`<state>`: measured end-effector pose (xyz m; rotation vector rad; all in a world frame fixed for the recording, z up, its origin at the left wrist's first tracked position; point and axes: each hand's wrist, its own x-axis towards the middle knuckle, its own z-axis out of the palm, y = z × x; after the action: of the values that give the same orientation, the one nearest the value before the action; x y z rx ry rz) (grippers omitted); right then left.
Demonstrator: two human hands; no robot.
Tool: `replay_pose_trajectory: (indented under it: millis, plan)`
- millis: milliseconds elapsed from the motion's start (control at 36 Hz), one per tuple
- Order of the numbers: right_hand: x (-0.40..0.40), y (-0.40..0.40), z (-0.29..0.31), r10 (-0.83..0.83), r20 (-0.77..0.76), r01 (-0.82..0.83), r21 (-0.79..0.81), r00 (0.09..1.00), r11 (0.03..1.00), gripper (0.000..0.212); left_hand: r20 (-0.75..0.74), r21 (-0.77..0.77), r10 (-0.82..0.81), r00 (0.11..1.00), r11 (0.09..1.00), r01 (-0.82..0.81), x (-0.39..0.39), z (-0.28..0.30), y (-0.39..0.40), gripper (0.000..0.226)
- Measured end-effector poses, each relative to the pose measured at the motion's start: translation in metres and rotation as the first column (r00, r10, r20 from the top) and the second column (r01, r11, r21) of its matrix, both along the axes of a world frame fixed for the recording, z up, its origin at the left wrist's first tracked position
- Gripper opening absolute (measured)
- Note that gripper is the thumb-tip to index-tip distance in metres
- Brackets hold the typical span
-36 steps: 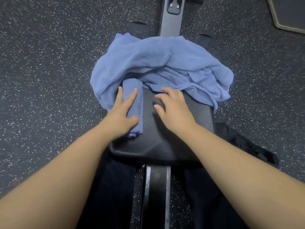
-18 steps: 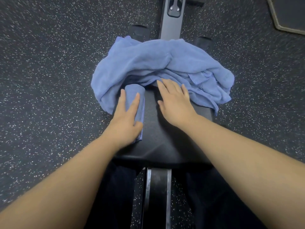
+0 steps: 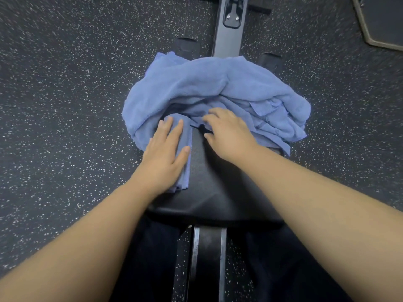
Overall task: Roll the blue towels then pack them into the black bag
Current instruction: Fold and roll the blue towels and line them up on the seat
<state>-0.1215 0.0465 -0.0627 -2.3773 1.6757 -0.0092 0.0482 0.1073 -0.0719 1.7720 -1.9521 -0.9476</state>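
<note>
Reaching further into the towels [image 3: 218, 88], the right hand [image 3: 229, 131] curls onto cloth while the flat left hand [image 3: 165, 149] pins the roll [image 3: 185, 162] beside it on the surface [image 3: 218, 192].

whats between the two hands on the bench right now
In the head view, a bare strip of black bench pad lies between the left hand and right hand.

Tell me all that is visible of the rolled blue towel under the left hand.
The rolled towel is blue terry-like cloth, wound into a narrow, somewhat flattened roll. It lies lengthwise on the left part of the black padded seat, its near end showing layered edges. The left hand rests flat on it with straight fingers and covers much of it. Its far end meets the loose pile of blue towels, which the right hand touches.
</note>
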Motion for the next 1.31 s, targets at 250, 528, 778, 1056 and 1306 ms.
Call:
replay_pose_trajectory:
  millis: [250,528,778,1056,1306]
  plan:
    - [-0.005,0.0,-0.006,-0.151,0.191,0.171,-0.089,0.97,0.981,0.041,-0.151,-0.194,0.097,0.984,0.973,-0.126,0.018,0.01,-0.027,0.04]
    - [-0.009,-0.02,-0.007,-0.115,0.198,0.143,-0.133,0.973,0.981,0.034,-0.035,-0.148,0.073,0.997,0.986,-0.078,0.028,0.006,-0.061,0.034]
    - [0.005,-0.02,-0.004,-0.122,0.128,0.139,-0.135,0.984,0.981,0.048,0.081,-0.312,0.014,0.997,0.95,0.013,0.039,0.011,-0.071,0.025]
    - [0.017,-0.016,0.007,-0.142,0.22,0.184,-0.186,0.965,0.965,0.054,0.078,-0.388,0.128,0.989,0.917,-0.089,0.048,0.038,-0.09,0.028]
    - [0.023,-0.013,0.023,-0.128,0.272,0.206,-0.285,0.954,0.936,0.058,0.052,-0.565,0.048,0.998,0.825,-0.01,0.049,0.074,-0.103,0.032]
